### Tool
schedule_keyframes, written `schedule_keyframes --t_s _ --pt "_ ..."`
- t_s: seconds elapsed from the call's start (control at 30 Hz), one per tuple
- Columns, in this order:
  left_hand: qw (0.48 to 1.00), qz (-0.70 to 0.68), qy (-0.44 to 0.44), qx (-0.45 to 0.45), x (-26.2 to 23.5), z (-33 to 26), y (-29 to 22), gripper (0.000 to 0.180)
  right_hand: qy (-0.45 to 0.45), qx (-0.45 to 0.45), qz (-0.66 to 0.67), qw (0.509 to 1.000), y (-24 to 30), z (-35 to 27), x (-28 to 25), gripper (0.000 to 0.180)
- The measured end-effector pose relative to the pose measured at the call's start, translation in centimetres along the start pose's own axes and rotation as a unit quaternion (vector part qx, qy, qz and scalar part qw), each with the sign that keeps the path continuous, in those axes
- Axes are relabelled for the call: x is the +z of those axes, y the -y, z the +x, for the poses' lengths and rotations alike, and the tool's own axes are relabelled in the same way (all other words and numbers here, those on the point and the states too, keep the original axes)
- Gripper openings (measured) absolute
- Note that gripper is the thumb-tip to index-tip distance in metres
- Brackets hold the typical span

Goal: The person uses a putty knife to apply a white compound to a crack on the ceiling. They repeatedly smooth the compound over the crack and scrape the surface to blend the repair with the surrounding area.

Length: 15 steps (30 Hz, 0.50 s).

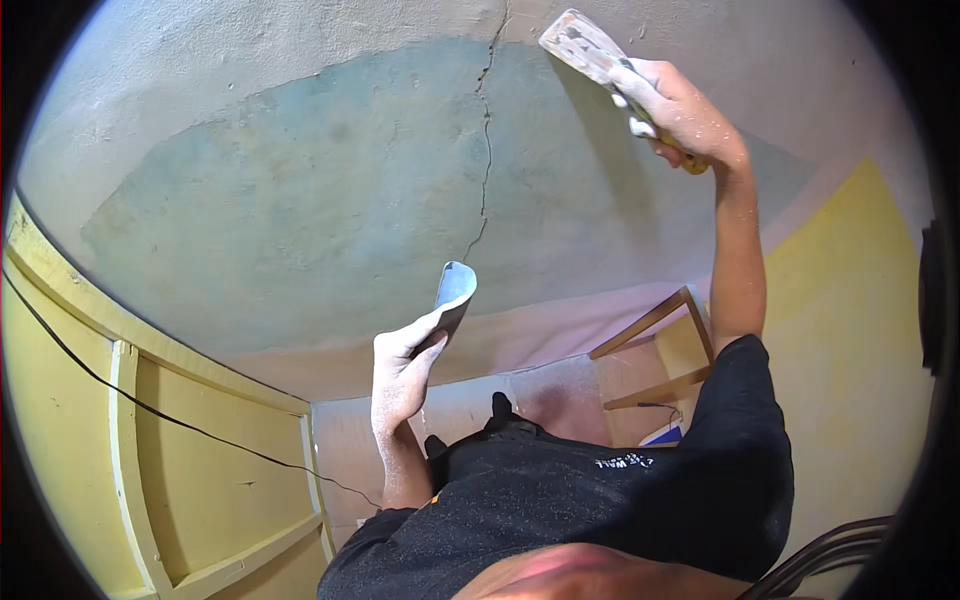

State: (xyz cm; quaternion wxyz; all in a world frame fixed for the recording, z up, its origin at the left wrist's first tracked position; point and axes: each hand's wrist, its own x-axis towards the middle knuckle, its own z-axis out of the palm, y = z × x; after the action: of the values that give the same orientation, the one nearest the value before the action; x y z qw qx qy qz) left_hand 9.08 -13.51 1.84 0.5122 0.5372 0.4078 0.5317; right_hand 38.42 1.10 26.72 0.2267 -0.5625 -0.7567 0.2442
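My left hand (402,375), dusted white, is closed round a curled sheet of sandpaper (457,287), pale on its inner face and dark outside. The sheet stands just below the lower end of a jagged crack (487,150) in the wall. Raised at the upper right, my right hand (672,105) grips a putty knife (588,48) with white-smeared blade and a yellowish handle end. White dust coats the fingers of that hand. The blade is close to the wall surface; whether it touches I cannot tell. Across the wall spreads a large bluish-green patch (300,190), edged by rough whitish plaster (250,50).
Yellow panelling with a raised frame (130,440) stands at the left, and a black cable (190,425) runs across it. A wooden frame (655,325), perhaps a chair or stool, stands by the tiled floor (555,405) near my right arm. Dark cables (830,555) curve at lower right.
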Motion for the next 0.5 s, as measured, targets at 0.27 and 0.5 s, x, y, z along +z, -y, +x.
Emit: schedule_keyframes --t_s 0.27,0.5 --pt "0.999 -0.030 0.025 0.014 0.5 0.1 0.8 0.036 0.016 -0.012 -0.057 0.998 1.5 0.2 -0.7 0.038" --pt "1.000 -0.022 0.002 -0.003 0.8 0.2 0.8 0.036 0.032 -0.016 -0.075 0.997 1.7 1.1 -1.0 0.043"
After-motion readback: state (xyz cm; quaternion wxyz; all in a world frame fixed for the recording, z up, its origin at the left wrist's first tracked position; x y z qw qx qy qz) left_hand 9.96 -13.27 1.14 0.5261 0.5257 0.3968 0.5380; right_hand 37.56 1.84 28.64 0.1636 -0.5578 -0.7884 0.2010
